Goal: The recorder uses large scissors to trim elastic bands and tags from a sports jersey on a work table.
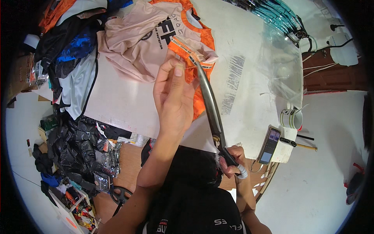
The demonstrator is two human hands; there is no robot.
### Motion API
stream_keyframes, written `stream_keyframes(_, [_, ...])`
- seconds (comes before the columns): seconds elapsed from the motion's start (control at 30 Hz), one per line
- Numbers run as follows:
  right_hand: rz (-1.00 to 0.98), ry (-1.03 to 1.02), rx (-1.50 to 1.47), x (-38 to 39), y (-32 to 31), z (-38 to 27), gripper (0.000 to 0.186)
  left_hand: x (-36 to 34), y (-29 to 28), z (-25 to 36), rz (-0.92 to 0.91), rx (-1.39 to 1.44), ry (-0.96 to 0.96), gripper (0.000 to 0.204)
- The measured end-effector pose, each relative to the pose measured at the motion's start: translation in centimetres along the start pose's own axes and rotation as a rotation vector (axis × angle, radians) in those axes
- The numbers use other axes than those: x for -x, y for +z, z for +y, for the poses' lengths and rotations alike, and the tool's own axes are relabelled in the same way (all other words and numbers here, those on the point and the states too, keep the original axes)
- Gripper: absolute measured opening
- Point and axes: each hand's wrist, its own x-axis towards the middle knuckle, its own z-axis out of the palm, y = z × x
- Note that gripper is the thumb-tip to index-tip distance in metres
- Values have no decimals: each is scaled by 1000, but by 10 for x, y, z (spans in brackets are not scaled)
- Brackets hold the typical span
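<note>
A beige and orange jersey (132, 43) with dark print lies spread on the white table. My left hand (175, 87) is closed, thumb against fingers, at the jersey's orange trimmed edge (181, 48), lifting it off the tabletop. Beside the fingertips a thin loose thread shows faintly. In my right hand (233, 160), near the table's front edge, are long dark scissors (210, 103) with white wrapping on one handle. Their blades point away from me, and the tips touch the orange trim. Whether the blades are fully together I cannot tell.
Dark, blue and white garments (76, 58) hang over the table's left side. At the right edge lie a phone (269, 145) and a cup (290, 119). Clear plastic (282, 70) and a teal bundle (272, 15) are at the far right. Black plastic bags (74, 144) cover the lower-left floor.
</note>
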Motion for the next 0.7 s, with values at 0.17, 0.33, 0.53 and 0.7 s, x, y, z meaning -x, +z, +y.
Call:
stream_keyframes(0.17, [3,-165,-146,-8,5,-4,57,5,2,5,-62,96,-38,15])
stream_keyframes(0.33, [307,-351,161,-25,20,-46,48,18,7,7,-146,188,-190,12])
stream_keyframes(0.53, [594,-519,336,-65,45,-64,35,43,17,-2,-180,232,-301,13])
stream_keyframes(0.7, [733,-706,441,-70,38,-50,32,53,21,-5,-277,309,-377,7])
